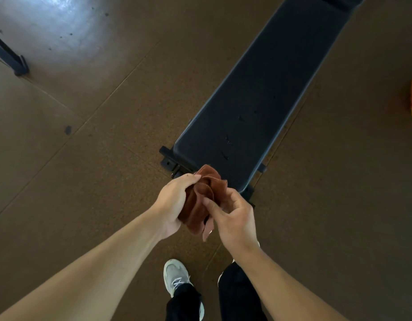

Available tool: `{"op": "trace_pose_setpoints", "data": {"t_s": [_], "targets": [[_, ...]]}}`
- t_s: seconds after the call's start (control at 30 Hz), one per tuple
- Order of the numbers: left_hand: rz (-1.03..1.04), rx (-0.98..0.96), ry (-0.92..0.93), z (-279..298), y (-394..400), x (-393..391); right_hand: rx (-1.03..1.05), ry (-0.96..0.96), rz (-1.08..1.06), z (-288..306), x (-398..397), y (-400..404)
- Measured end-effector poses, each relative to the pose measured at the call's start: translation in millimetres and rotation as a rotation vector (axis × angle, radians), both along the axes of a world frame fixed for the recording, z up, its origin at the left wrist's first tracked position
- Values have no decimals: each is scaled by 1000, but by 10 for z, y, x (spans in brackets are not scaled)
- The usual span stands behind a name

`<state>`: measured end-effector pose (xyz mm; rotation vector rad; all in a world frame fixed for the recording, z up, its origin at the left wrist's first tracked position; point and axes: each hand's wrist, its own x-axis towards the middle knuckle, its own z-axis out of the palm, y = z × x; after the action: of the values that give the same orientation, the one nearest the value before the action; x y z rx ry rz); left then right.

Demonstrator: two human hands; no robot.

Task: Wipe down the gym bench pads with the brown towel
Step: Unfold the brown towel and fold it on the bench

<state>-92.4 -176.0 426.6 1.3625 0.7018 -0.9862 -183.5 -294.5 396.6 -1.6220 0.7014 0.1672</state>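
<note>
The brown towel (203, 200) is held bunched between the left hand (174, 205), curled round it, and the right hand (232, 216), pinching a fold, just off the bench pad (253, 93) running toward 1 o'clock, presumably to form a wiping wad.

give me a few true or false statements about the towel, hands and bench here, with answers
1. Both hands hold the brown towel. True: the left hand and right hand each have a grip on it.
2. The towel lies spread flat on the bench pad. False: it is bunched up between the hands, by the pad's near end.
3. The bench pad is dark. True.
4. The floor is bright green. False: it is brown.
5. The person is barefoot. False: a grey shoe shows below the hands.
</note>
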Motion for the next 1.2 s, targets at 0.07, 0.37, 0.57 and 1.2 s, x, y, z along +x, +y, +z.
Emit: {"op": "trace_pose_setpoints", "data": {"t_s": [0.07,0.37,0.57,1.2], "targets": [[63,55,-10,-15,41,-15,35,-9,-47,-8,-36,-29],[360,396,-144,-120,439,164,-291,-120,-292,37,-282,-314],[254,355,-356,74,423,198,-344,-117,-330,67,-230,-404],[-241,388,-704,80,193,1057,-375,17,-464,28,359,-805]]}}
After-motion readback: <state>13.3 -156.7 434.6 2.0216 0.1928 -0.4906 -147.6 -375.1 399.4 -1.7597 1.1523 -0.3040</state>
